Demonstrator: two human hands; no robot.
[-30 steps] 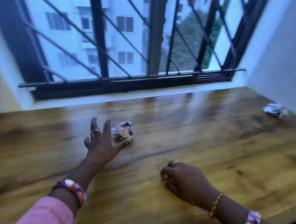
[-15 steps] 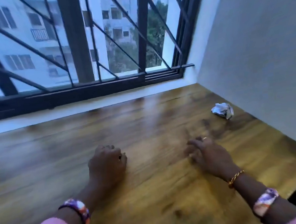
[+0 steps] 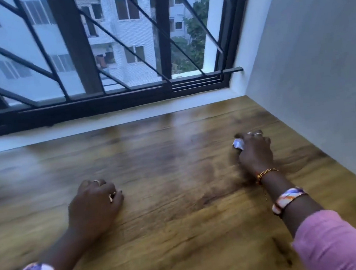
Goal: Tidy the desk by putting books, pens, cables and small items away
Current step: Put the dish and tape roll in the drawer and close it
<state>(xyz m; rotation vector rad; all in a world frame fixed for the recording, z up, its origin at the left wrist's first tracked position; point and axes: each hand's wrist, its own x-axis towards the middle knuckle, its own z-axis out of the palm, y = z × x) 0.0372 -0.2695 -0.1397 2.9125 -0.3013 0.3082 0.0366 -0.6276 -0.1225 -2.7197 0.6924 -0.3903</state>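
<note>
Crumpled white paper wad (image 3: 238,144): gripped by right hand (image 3: 255,153). Left hand (image 3: 94,206): fisted on brown wooden desk (image 3: 177,179), contents untellable. Disposal pending.

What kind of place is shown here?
Probably a room in an upper-floor flat: a wooden desk stands under a barred window facing apartment blocks, beside a plain wall.

I am at home, probably in a flat several floors up. My wooden desk (image 3: 168,201) is fitted into a corner, against a plain grey wall (image 3: 318,54) and under a barred window (image 3: 98,55) facing white apartment blocks (image 3: 131,36) and trees (image 3: 195,38).
</note>
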